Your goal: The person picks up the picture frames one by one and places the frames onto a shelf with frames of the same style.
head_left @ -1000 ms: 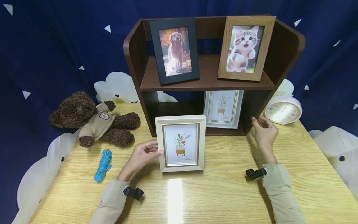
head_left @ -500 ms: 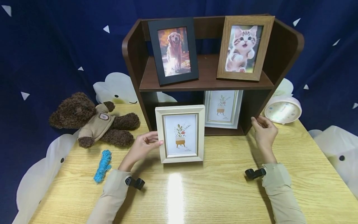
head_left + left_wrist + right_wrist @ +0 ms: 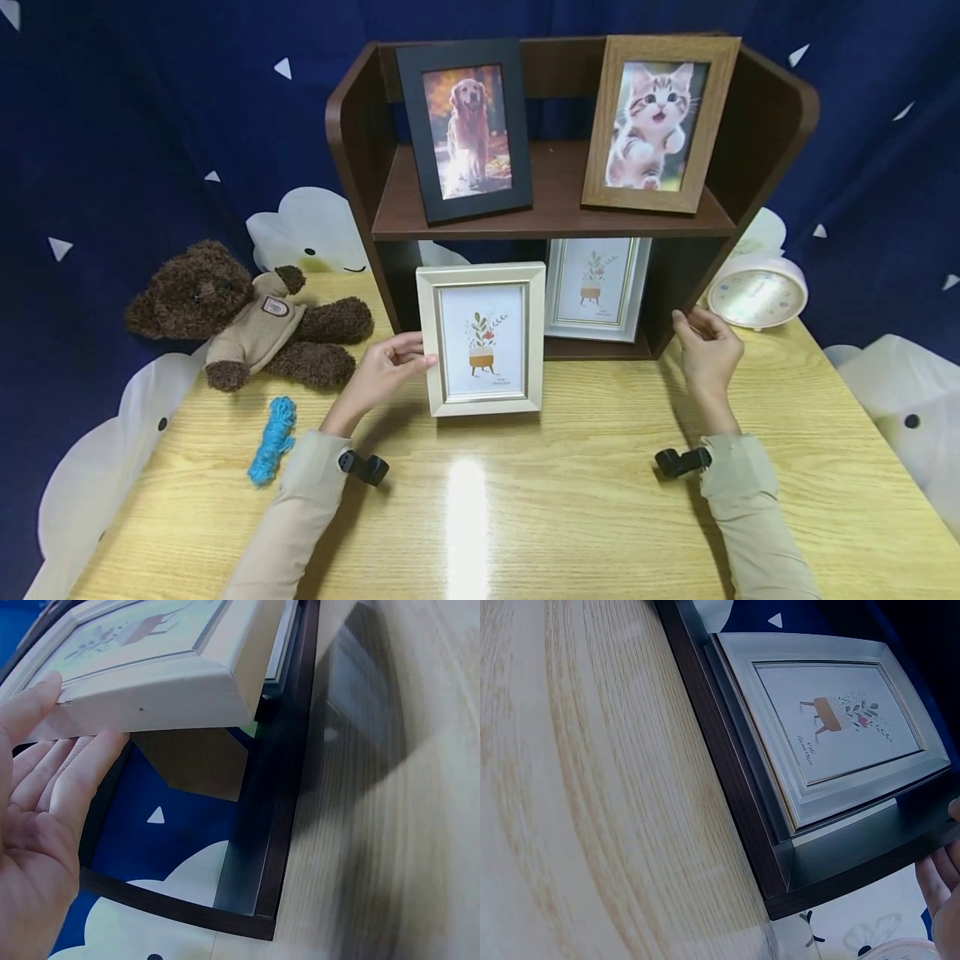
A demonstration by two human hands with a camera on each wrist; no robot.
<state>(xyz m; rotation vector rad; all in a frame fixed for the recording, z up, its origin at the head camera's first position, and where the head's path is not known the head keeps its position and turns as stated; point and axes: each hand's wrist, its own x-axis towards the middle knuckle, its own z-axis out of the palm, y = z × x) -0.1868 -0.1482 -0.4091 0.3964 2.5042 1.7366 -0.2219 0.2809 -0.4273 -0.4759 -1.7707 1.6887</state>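
My left hand (image 3: 378,377) holds a cream picture frame (image 3: 487,333) by its left edge, upright before the lower left compartment of a dark brown shelf (image 3: 555,218). In the left wrist view, the thumb lies on the front of the frame and the other fingers (image 3: 86,769) are behind it, with its bottom off the table. My right hand (image 3: 708,354) pinches the front edge of the shelf's right side panel. A white picture frame (image 3: 596,287) leans in the lower right compartment; both frames show the same plant print.
On the upper level stand a black frame (image 3: 427,133) with a dog photo and a wooden frame (image 3: 603,142) with a kitten photo. A brown teddy bear (image 3: 258,321) and blue yarn (image 3: 272,442) lie left. A round white clock (image 3: 759,292) stands right of the shelf.
My left hand has lifted the cream frame and moved it away from me, closer to the shelf's lower left compartment. The right hand keeps its place on the side panel.
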